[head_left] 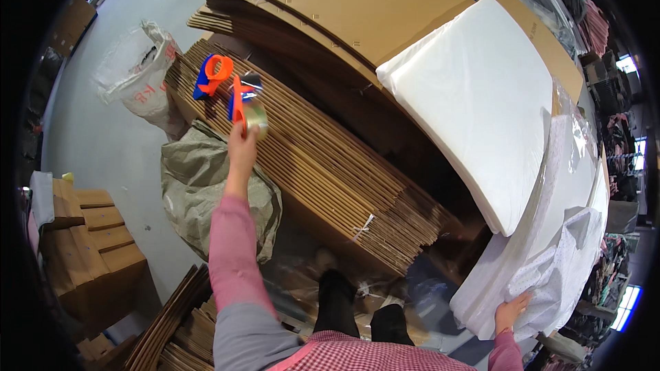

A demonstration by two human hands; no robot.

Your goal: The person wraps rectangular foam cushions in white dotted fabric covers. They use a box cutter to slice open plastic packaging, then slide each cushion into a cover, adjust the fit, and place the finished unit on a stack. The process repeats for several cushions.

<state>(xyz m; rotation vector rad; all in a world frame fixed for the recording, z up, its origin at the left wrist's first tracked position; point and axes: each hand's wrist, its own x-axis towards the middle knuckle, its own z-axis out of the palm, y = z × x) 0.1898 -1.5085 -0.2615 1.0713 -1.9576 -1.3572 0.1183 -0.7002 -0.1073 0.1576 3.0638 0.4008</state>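
My left hand (pixel 243 143) reaches out over the bundled cardboard and is closed round the orange handle of a tape dispenser (pixel 238 104), which carries a roll of clear tape. A second orange and blue tape dispenser (pixel 218 69) lies just beyond it on the edges of the flattened cardboard boxes (pixel 302 158). At the lower right my right hand (pixel 511 313) lies with fingers extended on a white dotted fabric (pixel 543 278). Part of this fabric is bunched up, and clear plastic film shows above it.
A large white padded slab (pixel 481 110) leans beside the tall cardboard stack (pixel 371 0). An olive woven sack (pixel 213 192) and a white sack (pixel 151 89) stand left of the bundle. Closed cartons (pixel 103 254) are at the far left. Plastic film litters the floor by my feet.
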